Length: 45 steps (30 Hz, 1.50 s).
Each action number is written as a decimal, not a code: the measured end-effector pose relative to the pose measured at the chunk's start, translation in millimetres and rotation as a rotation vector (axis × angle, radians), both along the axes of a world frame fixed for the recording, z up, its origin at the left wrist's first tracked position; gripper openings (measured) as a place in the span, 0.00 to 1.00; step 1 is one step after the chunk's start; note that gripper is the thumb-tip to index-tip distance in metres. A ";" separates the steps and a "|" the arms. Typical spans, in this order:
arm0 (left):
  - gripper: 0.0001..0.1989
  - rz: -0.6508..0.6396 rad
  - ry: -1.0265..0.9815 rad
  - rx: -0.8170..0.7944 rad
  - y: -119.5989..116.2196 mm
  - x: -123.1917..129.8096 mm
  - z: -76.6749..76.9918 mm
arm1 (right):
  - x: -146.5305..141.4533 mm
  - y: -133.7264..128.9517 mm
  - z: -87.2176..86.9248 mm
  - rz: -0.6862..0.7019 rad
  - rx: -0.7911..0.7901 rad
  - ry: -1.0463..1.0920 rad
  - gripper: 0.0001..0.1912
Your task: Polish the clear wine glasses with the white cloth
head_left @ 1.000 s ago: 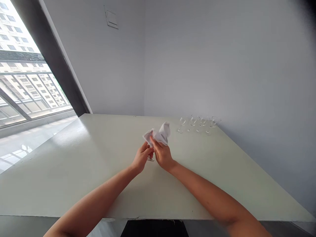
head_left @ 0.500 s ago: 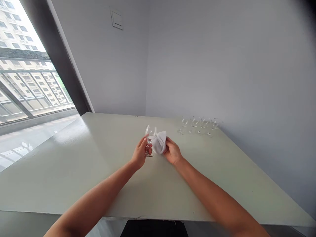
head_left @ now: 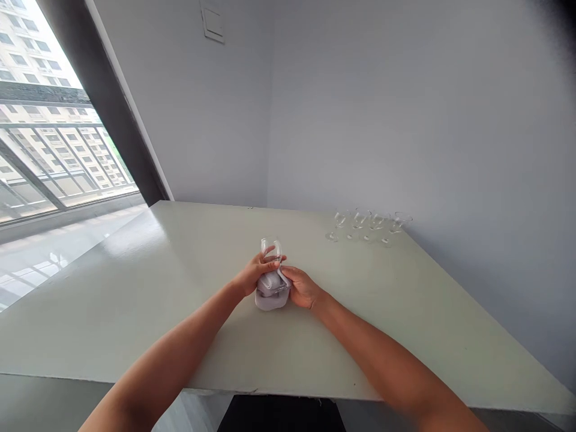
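A clear stemmed glass [head_left: 270,245] is upright in front of me, with my left hand [head_left: 255,273] wrapped round it just below the bowl. The white cloth [head_left: 272,301] lies around the stem and foot of the glass and hangs below it. On the right side, my right hand [head_left: 305,287] grips the cloth, its fingers partly hidden behind the cloth and glass. Both hands are close together above the pale table.
Several clear stemmed glasses [head_left: 360,219] stand in a row at the back right of the pale table [head_left: 216,354], near the wall. A window with a railing [head_left: 67,150] is at the left.
The cloth has moved from beside the bowl down to the stem and foot. Both hands and the glass are slightly lower, and my right hand is closer to my left.
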<state>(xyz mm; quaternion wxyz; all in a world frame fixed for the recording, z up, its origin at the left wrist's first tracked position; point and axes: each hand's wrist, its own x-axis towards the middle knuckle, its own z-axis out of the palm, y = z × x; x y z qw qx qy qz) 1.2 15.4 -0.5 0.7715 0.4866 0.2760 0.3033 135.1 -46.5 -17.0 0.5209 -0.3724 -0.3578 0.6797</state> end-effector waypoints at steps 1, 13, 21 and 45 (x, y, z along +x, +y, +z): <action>0.34 -0.018 -0.026 -0.024 -0.2 -0.4 0.4 | 3.3 -0.2 1.4 0.029 0.000 -0.013 0.11; 0.32 0.376 0.046 0.192 -1.6 4.1 0.8 | 12.0 0.4 3.4 -0.237 0.437 -0.945 0.12; 0.31 0.523 0.078 0.035 9.7 -3.6 4.6 | 24.0 -11.9 11.9 -0.447 0.796 -1.219 0.14; 0.26 0.472 -0.288 0.112 -16.8 12.0 8.5 | -11.4 -6.2 3.8 -0.150 -0.024 0.429 0.09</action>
